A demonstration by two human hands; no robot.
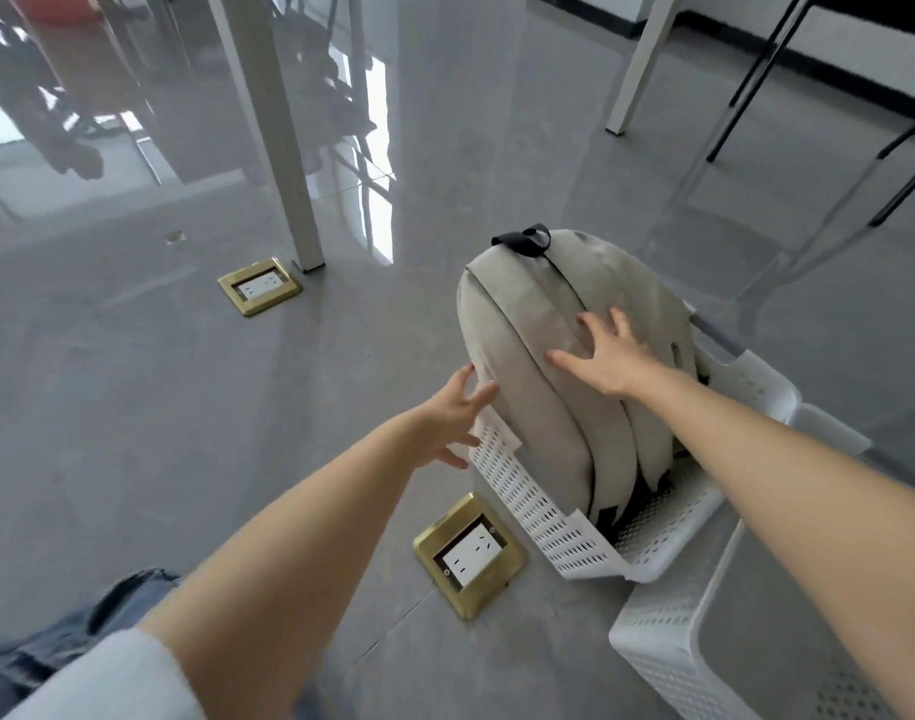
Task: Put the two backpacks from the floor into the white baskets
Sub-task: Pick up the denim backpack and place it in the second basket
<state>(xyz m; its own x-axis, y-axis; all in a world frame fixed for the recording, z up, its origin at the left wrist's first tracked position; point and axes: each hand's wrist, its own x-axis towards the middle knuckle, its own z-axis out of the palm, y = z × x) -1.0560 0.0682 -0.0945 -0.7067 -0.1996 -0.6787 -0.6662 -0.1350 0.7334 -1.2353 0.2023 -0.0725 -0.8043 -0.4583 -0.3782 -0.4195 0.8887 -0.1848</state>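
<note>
A beige backpack [538, 366] with a black top loop stands upright inside a white perforated basket [543, 517] on the grey floor. My right hand [608, 358] lies flat on the pack's front with fingers spread. My left hand [458, 420] touches the pack's left side at the basket's rim, fingers apart. A second white basket [663, 652] stands at the lower right with nothing visible in it. No other backpack is in view.
Two brass floor sockets are set in the floor, one near [468, 553] and one farther left [259, 285]. White table legs [268, 127] rise behind the pack. Black chair legs [892, 148] stand at the right.
</note>
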